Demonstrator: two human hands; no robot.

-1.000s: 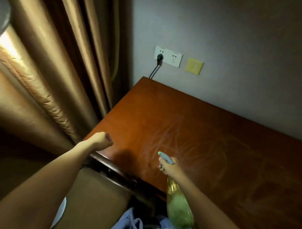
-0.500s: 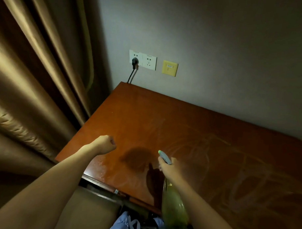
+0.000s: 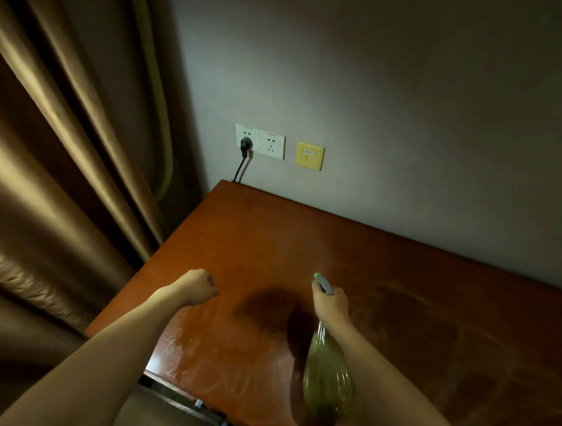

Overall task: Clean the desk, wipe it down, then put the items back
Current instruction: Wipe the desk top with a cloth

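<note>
While my right hand (image 3: 329, 305) is wrapped around the neck of the spray bottle (image 3: 328, 374), finger on the trigger, the nozzle (image 3: 322, 282) points up and away from me toward the far corner of the desk (image 3: 272, 238). Bottle's long axis runs from the nozzle ahead of my knuckles back along my forearm, with the green body hanging below the wrist, close to the near edge. Target surface lies forward and left of the nozzle: that stretch looks dry, while just left of and behind the grip it's already beaded wet, and off to the right I see faint swirl marks. My left hand (image 3: 197, 288) is curled into a fist with nothing in it, hovering over the desk's left edge, well apart from the bottle. No cloth in view. Judgement: spraying stage, wipe not yet started. Right hand is the only one placed to act; next squeeze should go forward-left. Risk: overspray toward the wall sockets (image 3: 260, 142) beyond the far corner, one with a plug (image 3: 245, 146) in it.
</note>
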